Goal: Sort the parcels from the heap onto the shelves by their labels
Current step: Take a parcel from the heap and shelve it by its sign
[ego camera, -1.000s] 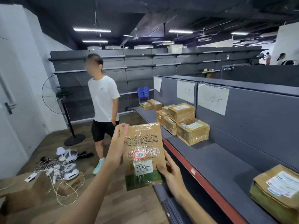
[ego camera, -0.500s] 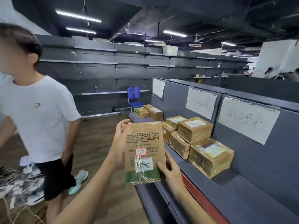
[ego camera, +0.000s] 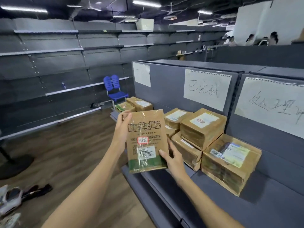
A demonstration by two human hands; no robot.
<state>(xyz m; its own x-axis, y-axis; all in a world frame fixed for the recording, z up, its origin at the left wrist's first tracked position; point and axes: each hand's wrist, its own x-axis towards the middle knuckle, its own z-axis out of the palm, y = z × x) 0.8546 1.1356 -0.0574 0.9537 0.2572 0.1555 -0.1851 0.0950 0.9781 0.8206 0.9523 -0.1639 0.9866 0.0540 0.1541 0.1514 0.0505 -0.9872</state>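
Overhead, strip lights hang from a dark ceiling above a wood-look floor, with long grey wall shelving [ego camera: 65,51] on the far left and a blue chair [ego camera: 116,89] before it. On the right runs a grey shelf [ego camera: 271,209] whose back panel carries 3 paper signs; the middle sign [ego camera: 206,89] is handwritten. Stacked brown boxes [ego camera: 213,139] sit on that shelf beneath the signs, touching one another. Near the shelf's front edge, a flat brown parcel [ego camera: 146,140] is held upright in the air between both hands: the left hand [ego camera: 122,129] grips its upper left edge, the right hand [ego camera: 173,157] pinches its lower right corner. It is taped, printed with bold characters, has a green band at the bottom, and bears a small red-bordered label [ego camera: 142,140].
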